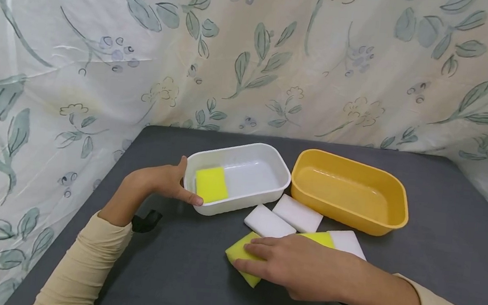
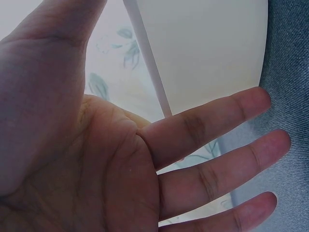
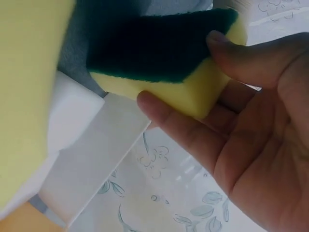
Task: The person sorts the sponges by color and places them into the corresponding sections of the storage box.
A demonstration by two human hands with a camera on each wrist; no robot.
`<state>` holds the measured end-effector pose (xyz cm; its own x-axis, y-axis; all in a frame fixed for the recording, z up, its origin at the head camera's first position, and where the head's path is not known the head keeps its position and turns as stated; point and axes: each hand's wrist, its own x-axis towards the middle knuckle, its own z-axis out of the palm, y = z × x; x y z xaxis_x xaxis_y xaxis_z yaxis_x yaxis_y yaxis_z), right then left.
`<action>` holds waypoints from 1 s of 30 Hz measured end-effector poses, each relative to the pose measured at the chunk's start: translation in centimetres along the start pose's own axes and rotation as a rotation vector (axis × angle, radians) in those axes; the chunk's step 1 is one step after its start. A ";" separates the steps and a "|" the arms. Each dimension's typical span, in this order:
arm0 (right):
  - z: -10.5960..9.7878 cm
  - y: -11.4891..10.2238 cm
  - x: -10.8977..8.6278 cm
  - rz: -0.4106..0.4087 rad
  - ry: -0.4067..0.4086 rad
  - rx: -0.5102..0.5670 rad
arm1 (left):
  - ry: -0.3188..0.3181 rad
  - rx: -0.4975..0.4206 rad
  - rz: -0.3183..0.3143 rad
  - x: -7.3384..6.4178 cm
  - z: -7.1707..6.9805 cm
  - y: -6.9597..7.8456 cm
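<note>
My right hand (image 1: 304, 264) pinches a yellow sponge (image 1: 243, 258) just above the dark table, thumb on one face and fingers on the other. In the right wrist view, the dark green scouring side of this sponge (image 3: 159, 48) shows under the thumb. At the left end of a white rectangular tub (image 1: 262, 193), my left hand (image 1: 158, 184) rests against the wall. Its fingers (image 2: 207, 125) are spread and nearly straight in the left wrist view, beside the tub's side (image 2: 207, 53). Inside the tub's left end lies another yellow sponge (image 1: 211, 184).
To the right of the white tub stands a yellow tub (image 1: 349, 191) with nothing in it. White sponge blocks (image 1: 269, 221) lie in front of the tubs. A further yellow sponge (image 1: 321, 238) is partly hidden behind the right hand, beside a white block (image 1: 348, 243). A floral cloth (image 1: 252, 56) hangs behind the table.
</note>
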<state>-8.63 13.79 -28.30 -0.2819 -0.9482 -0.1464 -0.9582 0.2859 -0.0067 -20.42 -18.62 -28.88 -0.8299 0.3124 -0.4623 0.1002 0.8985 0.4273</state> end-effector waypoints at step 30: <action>-5.3 2.8 0.6 0.080 0.394 -0.154 | -0.001 -0.046 0.037 0.8 -0.4 -0.8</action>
<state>-11.76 13.31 -23.14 -0.3236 -0.9129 0.2486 -0.9203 0.3647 0.1413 -21.35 -19.19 -29.27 -0.8258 0.3452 -0.4460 0.1053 0.8712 0.4795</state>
